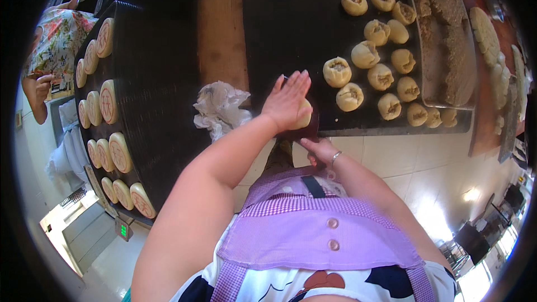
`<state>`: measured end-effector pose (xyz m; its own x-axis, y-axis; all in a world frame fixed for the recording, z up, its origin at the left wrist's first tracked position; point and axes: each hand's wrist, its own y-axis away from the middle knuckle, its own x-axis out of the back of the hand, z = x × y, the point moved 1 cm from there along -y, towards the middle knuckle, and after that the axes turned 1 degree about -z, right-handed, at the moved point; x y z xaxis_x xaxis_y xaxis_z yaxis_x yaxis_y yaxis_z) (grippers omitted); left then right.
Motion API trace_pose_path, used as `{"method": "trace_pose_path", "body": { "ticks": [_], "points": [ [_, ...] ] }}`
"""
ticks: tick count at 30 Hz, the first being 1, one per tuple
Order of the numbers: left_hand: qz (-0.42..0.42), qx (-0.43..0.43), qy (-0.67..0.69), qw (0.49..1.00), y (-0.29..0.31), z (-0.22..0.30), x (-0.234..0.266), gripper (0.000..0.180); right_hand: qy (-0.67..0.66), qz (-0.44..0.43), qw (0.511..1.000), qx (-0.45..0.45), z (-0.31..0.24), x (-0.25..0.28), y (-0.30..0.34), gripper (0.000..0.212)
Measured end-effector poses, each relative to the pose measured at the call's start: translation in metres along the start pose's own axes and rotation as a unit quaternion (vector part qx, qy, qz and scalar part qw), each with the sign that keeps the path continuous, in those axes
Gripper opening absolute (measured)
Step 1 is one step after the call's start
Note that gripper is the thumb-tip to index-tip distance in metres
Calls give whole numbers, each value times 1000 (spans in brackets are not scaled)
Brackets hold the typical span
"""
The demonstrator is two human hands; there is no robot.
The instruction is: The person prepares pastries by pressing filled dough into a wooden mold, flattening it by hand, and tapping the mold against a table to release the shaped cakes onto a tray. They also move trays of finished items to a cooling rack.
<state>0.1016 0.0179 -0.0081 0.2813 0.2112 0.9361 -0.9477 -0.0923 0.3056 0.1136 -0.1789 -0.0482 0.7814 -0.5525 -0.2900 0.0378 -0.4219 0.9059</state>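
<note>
My left hand (288,100) lies flat with its fingers stretched out, pressing down on a pale dough piece (305,116). Most of that dough is hidden under my palm. Beneath it shows the edge of a dark red-brown pastry mould (314,126), held in front of my body at the table edge. My right hand (320,151) is closed around the mould's near end, a bracelet on its wrist. To the right, several filled dough balls (351,96), many with filling showing at the top, sit on the dark table (285,22).
A metal tray (428,39) of brown crumbly filling stands at the right, with pale dough rolls (485,36) beyond. Left are a crumpled plastic bag (219,106), a wooden board (222,39) and rows of round cakes (119,151) with red stamps. Another person's hand (42,86) shows far left.
</note>
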Motion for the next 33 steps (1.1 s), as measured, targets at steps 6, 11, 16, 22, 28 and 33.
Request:
{"method": "trace_pose_path", "body": {
  "ticks": [6, 11, 16, 22, 28, 33],
  "points": [
    [-4, -192, 0, 981, 32, -17, -24, 73, -3, -20, 1000, 20, 3, -2, -9, 44],
    [-31, -227, -34, 973, 62, -18, -32, 80, 39, -6, 999, 11, -7, -3, -5, 46],
    [-44, -151, 115, 981, 73, -7, -8, 74, 52, -13, 998, 40, -14, -4, 12, 43],
    [286, 225, 376, 852, 126, -22, -15, 54, 380, 121, 869, 292, -90, -8, 104, 54],
    [247, 296, 559, 734, 146, -20, -79, 49, 568, 313, 714, 262, -120, -33, 128, 46],
    [167, 348, 835, 391, 117, -4, -51, 58, 737, 219, 621, 157, -163, -22, 134, 39]
  ]
}}
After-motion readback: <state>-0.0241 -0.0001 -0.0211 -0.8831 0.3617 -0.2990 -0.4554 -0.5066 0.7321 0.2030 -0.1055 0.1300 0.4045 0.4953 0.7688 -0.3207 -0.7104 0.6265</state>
